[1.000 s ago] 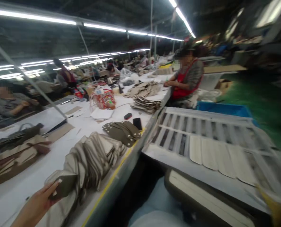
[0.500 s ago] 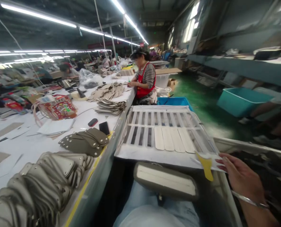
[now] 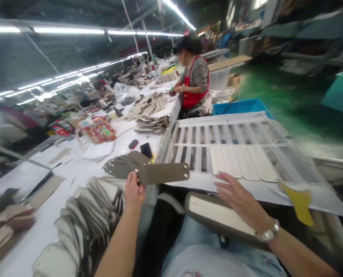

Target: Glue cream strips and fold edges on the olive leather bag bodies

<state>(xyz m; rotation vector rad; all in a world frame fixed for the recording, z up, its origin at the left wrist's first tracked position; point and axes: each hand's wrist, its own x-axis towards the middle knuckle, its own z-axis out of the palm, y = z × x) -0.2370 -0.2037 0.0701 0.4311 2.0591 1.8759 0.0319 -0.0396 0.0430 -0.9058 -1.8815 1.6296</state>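
My left hand [image 3: 133,189] pinches one end of an olive-grey leather strap [image 3: 164,173] and holds it level above the table edge. My right hand [image 3: 237,198] hovers with fingers spread over a flat olive pad with a cream face [image 3: 214,215] that rests on my lap. Just beyond lies a white slatted rack [image 3: 235,132] with several cream strips [image 3: 243,163] laid side by side on it. A yellow scraper [image 3: 300,204] rests on the rack's near right corner.
A fanned stack of olive straps [image 3: 122,165] and a row of cream-edged pieces [image 3: 84,211] lie on the white table [image 3: 44,227] at left. A black phone [image 3: 146,150] sits near the edge. A person in a red apron [image 3: 194,84] sits farther along. Blue bin [image 3: 240,107] behind the rack.
My left hand has come up into view with one olive strap. My right hand has let go of the yellow scraper and moved left over the pad on my lap.
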